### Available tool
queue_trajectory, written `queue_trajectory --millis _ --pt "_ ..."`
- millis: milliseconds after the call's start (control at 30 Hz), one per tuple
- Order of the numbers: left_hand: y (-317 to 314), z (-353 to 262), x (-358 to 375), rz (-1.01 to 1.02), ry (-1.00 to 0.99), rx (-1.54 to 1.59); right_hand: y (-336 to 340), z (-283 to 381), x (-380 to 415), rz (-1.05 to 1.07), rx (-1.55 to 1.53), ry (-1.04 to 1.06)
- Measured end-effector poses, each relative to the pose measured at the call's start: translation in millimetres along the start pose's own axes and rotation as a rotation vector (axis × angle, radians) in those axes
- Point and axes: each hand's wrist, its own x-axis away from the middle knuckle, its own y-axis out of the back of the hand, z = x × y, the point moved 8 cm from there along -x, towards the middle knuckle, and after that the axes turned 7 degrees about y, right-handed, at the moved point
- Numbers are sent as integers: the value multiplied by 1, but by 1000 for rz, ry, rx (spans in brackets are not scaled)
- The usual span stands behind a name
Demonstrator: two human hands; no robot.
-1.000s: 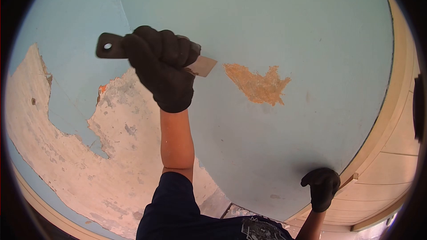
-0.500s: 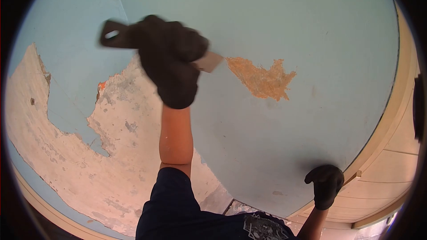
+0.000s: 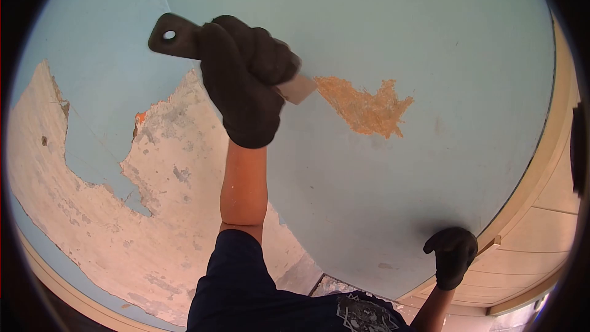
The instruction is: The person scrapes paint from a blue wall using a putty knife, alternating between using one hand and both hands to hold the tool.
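Observation:
My left hand (image 3: 243, 83), in a black glove, is raised in front of the blue-painted wall (image 3: 393, 209). Its fingers wrap tightly round a scraper (image 3: 175, 35), whose black handle end with a hole sticks out to the left. The short, flat blade (image 3: 298, 89) comes out on the right, its tip at the left end of a bare tan patch (image 3: 372, 107). Low on the right, my gloved right hand (image 3: 452, 258) is near the wall and the wooden trim, a digit reaching left and the others loosely bent. It holds nothing visible.
A large stripped area (image 3: 178, 184) with ragged paint edges spreads over the wall's left side. Wooden trim (image 3: 531, 175) borders the wall on the right, beside pale panelling (image 3: 534, 252). A dark object (image 3: 578, 147) is at the far right edge.
My left hand and the scraper have moved slightly right, with the handle end rising a little. The bare tan patch looks much the same. My right hand has hardly moved.

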Motion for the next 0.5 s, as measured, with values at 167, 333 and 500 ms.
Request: queue_trajectory --millis 167,333,500 --pt "-1 -17 -4 113 -131 165 -2 1 -4 10 3 -3" --pt "-9 -5 3 43 -24 82 -1 1 -3 -1 0 5" --pt "-1 4 -2 91 5 159 -2 3 -2 -4 -7 -18"
